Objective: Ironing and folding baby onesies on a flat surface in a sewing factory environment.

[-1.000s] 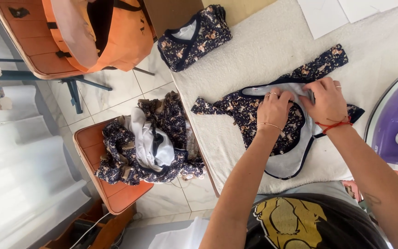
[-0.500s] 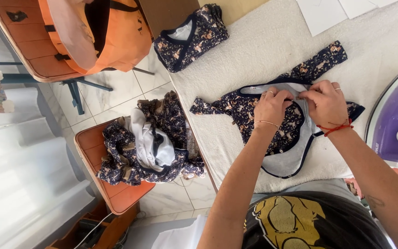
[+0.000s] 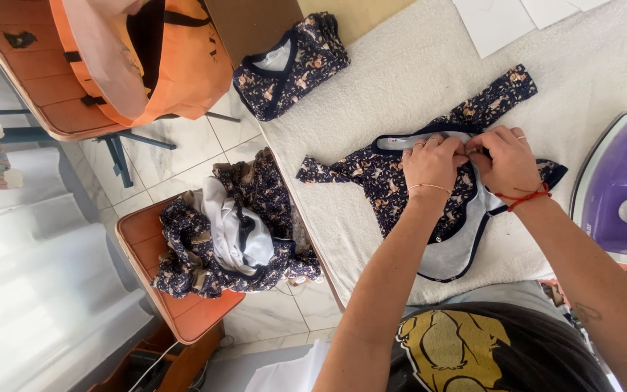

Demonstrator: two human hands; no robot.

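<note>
Baby garment [image 3: 400,181] flat on the towel-covered table [image 3: 415,65] — navy print, front flap open. Left hand [image 3: 431,163] and right hand [image 3: 503,161] both pinched shut on its neckline edge, fingertips nearly touching — iron [image 3: 618,192] just right.

Purple iron [image 3: 622,192] blocks right; towel [image 3: 400,80] ahead open

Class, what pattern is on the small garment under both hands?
Navy garment with small tan prints, pale lining; the head view shows it.
</note>
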